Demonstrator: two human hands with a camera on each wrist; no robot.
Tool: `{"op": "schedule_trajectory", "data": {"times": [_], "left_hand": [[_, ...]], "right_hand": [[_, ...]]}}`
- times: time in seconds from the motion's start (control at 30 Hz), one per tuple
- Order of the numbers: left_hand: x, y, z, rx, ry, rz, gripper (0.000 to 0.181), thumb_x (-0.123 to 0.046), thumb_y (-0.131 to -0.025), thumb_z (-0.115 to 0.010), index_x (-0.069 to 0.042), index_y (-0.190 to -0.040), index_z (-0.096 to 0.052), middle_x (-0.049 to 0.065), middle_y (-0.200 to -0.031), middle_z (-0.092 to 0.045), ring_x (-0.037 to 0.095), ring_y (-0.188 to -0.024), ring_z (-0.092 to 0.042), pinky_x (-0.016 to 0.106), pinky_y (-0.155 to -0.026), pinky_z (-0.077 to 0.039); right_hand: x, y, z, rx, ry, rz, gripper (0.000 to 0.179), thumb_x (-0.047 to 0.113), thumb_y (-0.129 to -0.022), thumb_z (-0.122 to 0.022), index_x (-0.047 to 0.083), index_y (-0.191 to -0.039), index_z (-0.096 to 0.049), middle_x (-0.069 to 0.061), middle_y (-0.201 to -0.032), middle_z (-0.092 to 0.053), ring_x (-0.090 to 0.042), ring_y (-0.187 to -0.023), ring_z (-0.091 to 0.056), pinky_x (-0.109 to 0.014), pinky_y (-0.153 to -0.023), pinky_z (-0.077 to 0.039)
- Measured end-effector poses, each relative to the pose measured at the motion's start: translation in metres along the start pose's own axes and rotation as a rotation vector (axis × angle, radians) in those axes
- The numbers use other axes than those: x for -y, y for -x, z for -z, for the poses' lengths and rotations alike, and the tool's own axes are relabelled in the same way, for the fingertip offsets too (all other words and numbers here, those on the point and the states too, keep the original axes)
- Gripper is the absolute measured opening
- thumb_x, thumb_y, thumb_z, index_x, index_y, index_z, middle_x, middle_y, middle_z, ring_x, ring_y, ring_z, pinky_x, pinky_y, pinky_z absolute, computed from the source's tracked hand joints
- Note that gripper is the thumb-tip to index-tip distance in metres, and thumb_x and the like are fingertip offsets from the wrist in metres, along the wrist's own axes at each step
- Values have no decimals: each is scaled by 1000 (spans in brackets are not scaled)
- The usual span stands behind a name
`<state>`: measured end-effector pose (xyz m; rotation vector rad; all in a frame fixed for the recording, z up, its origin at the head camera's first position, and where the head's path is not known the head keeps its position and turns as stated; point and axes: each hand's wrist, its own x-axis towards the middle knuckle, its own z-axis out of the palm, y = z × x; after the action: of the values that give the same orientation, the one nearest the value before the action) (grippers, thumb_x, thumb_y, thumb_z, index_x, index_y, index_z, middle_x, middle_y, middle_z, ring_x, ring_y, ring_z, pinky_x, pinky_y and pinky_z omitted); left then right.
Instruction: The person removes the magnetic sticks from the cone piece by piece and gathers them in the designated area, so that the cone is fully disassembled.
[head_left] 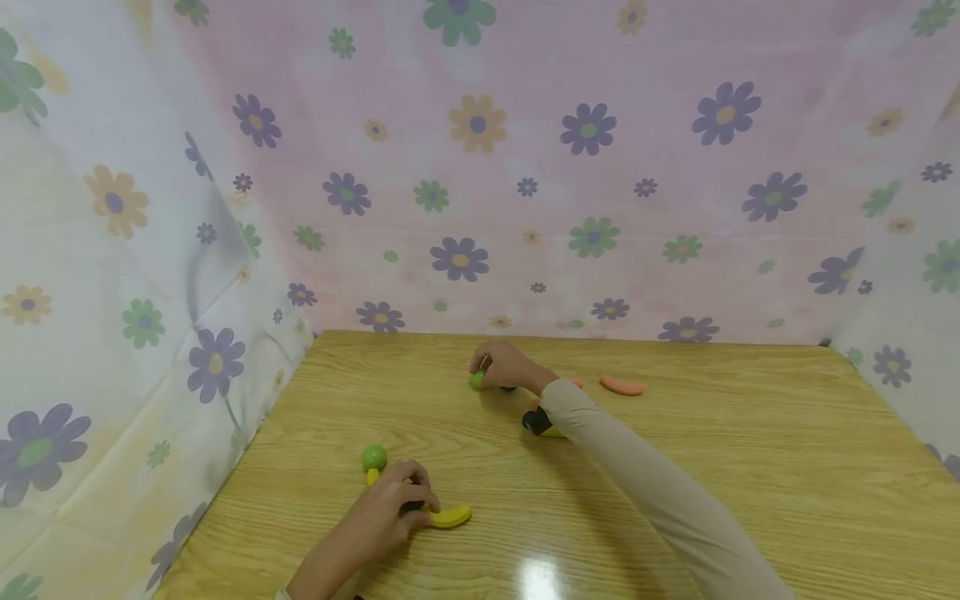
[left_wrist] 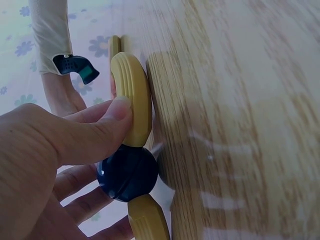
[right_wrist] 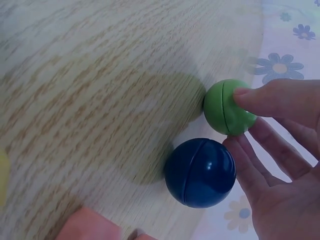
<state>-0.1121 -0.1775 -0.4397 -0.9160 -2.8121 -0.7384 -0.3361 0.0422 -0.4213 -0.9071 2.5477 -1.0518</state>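
My left hand [head_left: 390, 510] pinches a yellow curved rod [left_wrist: 136, 97] between thumb and fingers, low over the table. Its lower end meets a dark blue ball [left_wrist: 128, 174], and a second yellow rod [left_wrist: 148, 220] extends from the ball's other side. In the head view, a green ball [head_left: 373, 457] lies at the far end of that second rod. Further back, my right hand [head_left: 507, 365] holds another green ball [right_wrist: 222, 106] between thumb and fingertips. Close beside it on the table sits a dark blue ball [right_wrist: 200, 172], right by the fingers.
An orange curved rod [head_left: 622, 386] lies at the back, right of my right hand. Another orange piece [right_wrist: 90, 227] and a yellow piece [head_left: 553, 432] lie near my right forearm, partly hidden. A dark device [left_wrist: 77, 67] is worn at the right wrist. Flowered cloth [head_left: 480, 200] encloses the wooden table.
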Motion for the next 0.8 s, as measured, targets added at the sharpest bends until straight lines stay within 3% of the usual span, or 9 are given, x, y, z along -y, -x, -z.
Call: {"op": "schedule_trajectory", "data": {"times": [0.53,0.8], "left_hand": [[1,-1,-2,4,-2,3,13,-17,-77,-77,-24,-87,-73,-12,-100,-50,9,-94,-47,32,-82,-48],[0,0,-1,-21,-25,-21,13,-16,-77,-78,-23,-86,-72,-11,-99,-50,9,-93,-47,31,-80,-48]], "right_hand": [[3,5,3,-37,42,-6,13,-2,-80,-72,5,-92,-71,-10,-111,-60,-27,-101,-58,-39,-84,-50],[12,13,15,-21,89,87,19,-2,-81,-69,3,-99,-69,-10,-112,-61,-32,-106,-56,-40,-88,-48]]}}
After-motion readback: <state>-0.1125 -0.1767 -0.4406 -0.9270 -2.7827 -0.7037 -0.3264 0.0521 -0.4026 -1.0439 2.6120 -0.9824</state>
